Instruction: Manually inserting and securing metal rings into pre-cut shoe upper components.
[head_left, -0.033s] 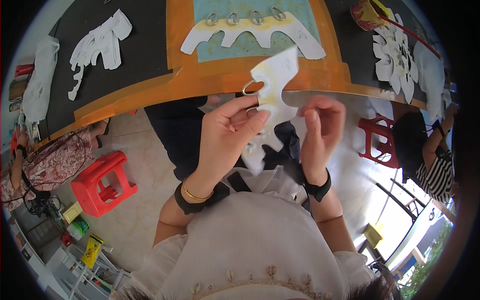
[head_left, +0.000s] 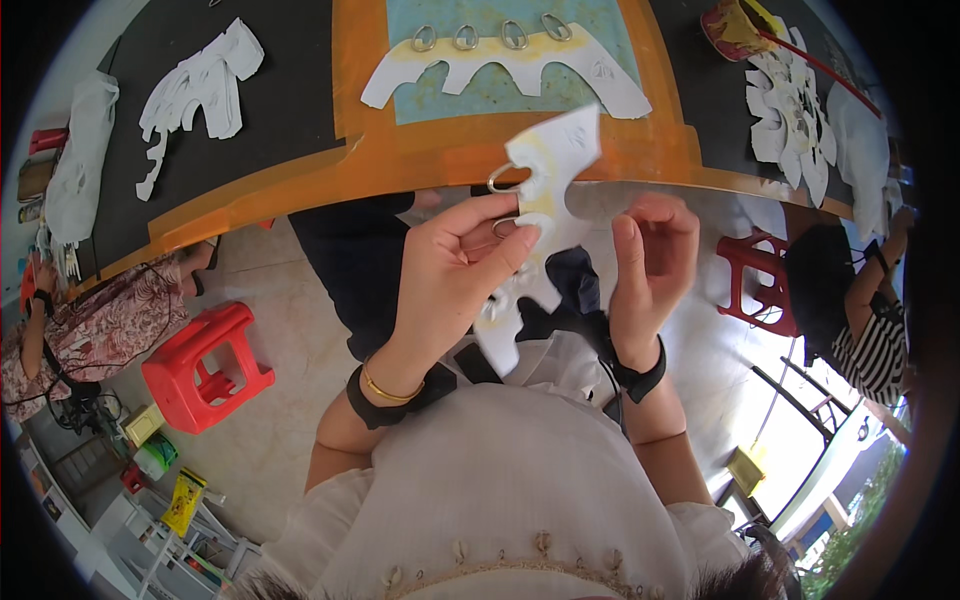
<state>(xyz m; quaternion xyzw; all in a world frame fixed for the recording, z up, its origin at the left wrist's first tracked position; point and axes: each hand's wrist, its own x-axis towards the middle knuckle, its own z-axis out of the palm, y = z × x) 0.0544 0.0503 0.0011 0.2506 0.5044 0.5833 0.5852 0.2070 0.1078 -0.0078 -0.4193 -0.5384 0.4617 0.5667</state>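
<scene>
A head-worn fisheye looks steeply down, close over the left hand (head_left: 448, 268) and right hand (head_left: 652, 268), tabletop (head_left: 295, 90) ahead

Workshop: taped worktable (head_left: 362, 150), crusted pot (head_left: 728, 30), stacked cutouts (head_left: 208, 85).

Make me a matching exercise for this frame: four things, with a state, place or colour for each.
1. Left hand
2. Right hand
3. Bracelet
4. Flat scalloped piece

A. Gold-coloured
B. Lies partly on the blue-green mat
C. Pinches the held white piece
D. Fingers curled, apart from the held white piece

Pairs: 1-C, 2-D, 3-A, 4-B
</scene>
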